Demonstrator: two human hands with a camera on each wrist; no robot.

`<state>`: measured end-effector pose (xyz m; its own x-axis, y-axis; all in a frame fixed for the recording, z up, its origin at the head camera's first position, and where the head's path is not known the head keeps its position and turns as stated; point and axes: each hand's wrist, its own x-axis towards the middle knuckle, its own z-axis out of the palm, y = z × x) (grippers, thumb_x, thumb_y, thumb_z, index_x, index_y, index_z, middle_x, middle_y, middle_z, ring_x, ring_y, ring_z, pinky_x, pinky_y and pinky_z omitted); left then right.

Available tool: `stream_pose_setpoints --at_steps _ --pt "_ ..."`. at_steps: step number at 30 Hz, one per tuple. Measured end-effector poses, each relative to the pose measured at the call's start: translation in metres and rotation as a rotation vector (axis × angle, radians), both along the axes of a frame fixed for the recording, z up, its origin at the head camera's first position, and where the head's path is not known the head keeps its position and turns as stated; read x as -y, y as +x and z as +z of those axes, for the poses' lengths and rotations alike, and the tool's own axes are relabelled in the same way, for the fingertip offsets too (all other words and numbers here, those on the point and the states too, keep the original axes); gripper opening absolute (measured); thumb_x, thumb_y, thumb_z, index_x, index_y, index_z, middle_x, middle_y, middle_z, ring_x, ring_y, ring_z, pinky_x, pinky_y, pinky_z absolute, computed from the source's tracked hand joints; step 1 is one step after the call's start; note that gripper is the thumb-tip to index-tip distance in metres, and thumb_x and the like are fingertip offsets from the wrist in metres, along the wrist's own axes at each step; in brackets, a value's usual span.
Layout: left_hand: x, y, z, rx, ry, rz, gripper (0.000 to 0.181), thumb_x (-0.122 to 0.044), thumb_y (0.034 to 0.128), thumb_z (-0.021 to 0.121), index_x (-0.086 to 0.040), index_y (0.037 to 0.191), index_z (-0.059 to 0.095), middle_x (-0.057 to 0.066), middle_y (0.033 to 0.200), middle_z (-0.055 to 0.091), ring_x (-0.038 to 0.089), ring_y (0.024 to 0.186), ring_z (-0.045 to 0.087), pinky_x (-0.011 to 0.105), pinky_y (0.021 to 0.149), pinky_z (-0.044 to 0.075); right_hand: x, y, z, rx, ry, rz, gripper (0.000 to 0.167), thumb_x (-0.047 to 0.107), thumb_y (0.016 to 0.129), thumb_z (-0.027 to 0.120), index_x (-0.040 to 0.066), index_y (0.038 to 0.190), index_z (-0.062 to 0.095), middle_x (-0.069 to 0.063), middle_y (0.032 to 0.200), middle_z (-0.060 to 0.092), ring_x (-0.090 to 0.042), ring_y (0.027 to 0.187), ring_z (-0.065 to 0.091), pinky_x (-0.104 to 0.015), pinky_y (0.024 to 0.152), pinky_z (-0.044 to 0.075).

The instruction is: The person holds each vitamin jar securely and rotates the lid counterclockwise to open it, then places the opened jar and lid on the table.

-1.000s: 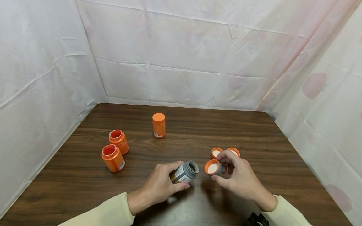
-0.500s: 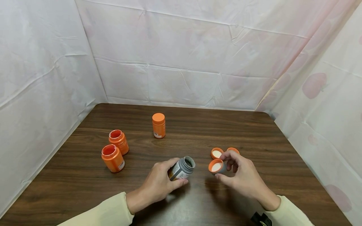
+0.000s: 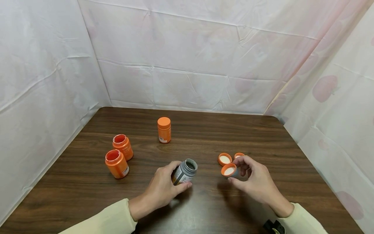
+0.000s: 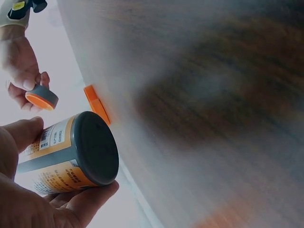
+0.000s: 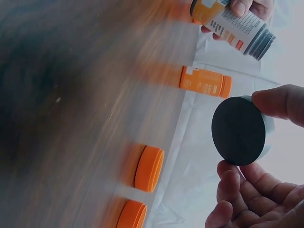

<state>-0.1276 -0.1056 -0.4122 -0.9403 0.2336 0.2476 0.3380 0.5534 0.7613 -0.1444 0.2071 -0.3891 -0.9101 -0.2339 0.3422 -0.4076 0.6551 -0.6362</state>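
My left hand grips a grey bottle with no cap on it, its mouth tilted to the upper right. In the left wrist view the bottle shows its dark base and an orange and white label, above the table. My right hand pinches a grey cap with an orange inner rim and white liner, turned inside up. From the right wrist, the cap's flat dark top shows between thumb and fingers. Two orange caps lie liner up just behind it, one partly hidden by the fingers.
Two uncapped orange bottles stand at the left of the dark wooden table. Farther back, an orange bottle stands with its cap on. White sheets surround the table's back and sides.
The left hand has drawn the grey bottle slightly left and tipped it more upright. The right hand has moved the grey cap to the right, widening the gap between the two.
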Motion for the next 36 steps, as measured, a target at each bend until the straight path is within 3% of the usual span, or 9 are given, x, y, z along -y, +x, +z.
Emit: stream_pose_setpoints --at_steps 18,25,36 --pt "0.003 -0.003 0.003 0.012 0.012 0.079 0.051 -0.021 0.078 0.092 -0.015 0.119 0.062 -0.004 0.102 0.07 0.012 0.086 0.064 0.033 0.075 0.054 -0.022 -0.011 -0.009 0.079 0.131 -0.137 0.045 0.023 0.074 0.093 0.014 0.109 0.067 0.0 0.079 0.06 -0.014 0.075 0.054 -0.027 0.066 0.042" --pt "0.006 -0.004 0.003 -0.007 0.017 0.121 0.053 -0.019 0.0765 0.093 -0.014 0.119 0.062 -0.003 0.102 0.07 0.01 0.088 0.065 0.035 0.078 0.054 -0.029 -0.015 -0.012 0.108 0.166 -0.161 0.046 0.027 0.075 0.093 0.012 0.11 0.067 0.0 0.081 0.06 -0.015 0.074 0.053 -0.027 0.065 0.042" --pt "0.011 -0.008 0.002 -0.028 0.026 0.139 0.055 -0.016 0.0767 0.093 -0.01 0.121 0.06 0.0 0.105 0.071 0.013 0.091 0.066 0.038 0.081 0.055 -0.035 -0.018 -0.015 0.178 0.206 -0.179 0.047 0.028 0.077 0.091 0.01 0.113 0.066 -0.001 0.084 0.061 -0.016 0.075 0.052 -0.028 0.064 0.042"
